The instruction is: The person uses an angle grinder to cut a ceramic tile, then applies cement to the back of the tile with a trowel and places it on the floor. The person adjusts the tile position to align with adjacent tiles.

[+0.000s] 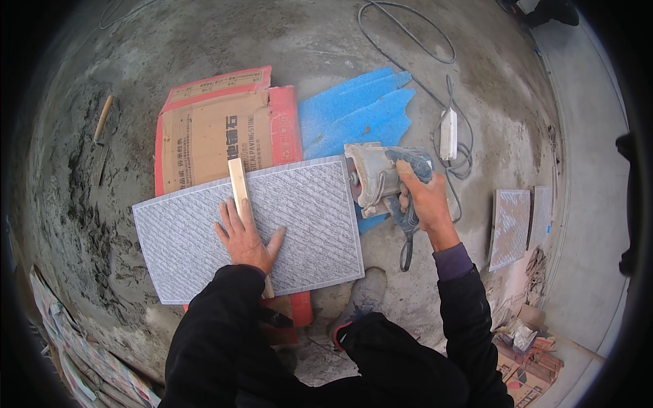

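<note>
A large grey textured stone-look tile [306, 224] lies across a flattened cardboard box [204, 136] with red edges. Over the tile runs a narrow pale wooden strip [237, 180], tilted slightly. My left hand [248, 241] presses flat with spread fingers on the tile and the strip. My right hand [425, 197] is wrapped round the handle of a dusty handheld circular cutter [374, 177]. The cutter is at the tile's right edge, near its top corner. Its blade is mostly hidden, so I cannot tell whether it touches the tile.
A torn blue sheet [357, 112] lies under the cutter's far side. A white power strip [448, 134] and looped cable [408, 13] lie beyond. Smaller tile pieces [510, 228] are at right, cartons [527, 370] at lower right. A wooden-handled tool [103, 119] rests on rough mortar at left.
</note>
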### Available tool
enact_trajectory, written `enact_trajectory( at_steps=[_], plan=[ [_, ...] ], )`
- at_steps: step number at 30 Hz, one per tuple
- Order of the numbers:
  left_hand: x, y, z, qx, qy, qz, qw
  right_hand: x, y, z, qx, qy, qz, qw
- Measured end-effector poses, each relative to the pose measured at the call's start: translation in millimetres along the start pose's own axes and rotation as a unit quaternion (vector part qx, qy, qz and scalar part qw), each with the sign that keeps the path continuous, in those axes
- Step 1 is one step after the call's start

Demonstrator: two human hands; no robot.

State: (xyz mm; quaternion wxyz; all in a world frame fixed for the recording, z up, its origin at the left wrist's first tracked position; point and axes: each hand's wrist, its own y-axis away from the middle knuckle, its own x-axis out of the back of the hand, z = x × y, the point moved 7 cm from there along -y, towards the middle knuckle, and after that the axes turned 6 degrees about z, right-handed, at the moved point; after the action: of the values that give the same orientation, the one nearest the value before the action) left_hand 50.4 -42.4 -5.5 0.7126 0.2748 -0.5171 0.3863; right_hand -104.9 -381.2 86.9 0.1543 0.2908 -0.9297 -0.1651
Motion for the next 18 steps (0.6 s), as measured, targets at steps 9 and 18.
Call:
enact_trajectory(
  at_steps=[9, 18],
  plan=[
    [0.7, 0.7, 0.0, -0.003, 0.005, 0.007, 1.0, 1.3, 1.3, 1.3, 0.001, 0.004, -0.005, 1.0],
    [0.8, 0.7, 0.0, -0.003, 0.01, 0.008, 1.0, 1.4, 3.0, 3.3, -0.005, 0.005, -0.001, 1.0]
  ],
)
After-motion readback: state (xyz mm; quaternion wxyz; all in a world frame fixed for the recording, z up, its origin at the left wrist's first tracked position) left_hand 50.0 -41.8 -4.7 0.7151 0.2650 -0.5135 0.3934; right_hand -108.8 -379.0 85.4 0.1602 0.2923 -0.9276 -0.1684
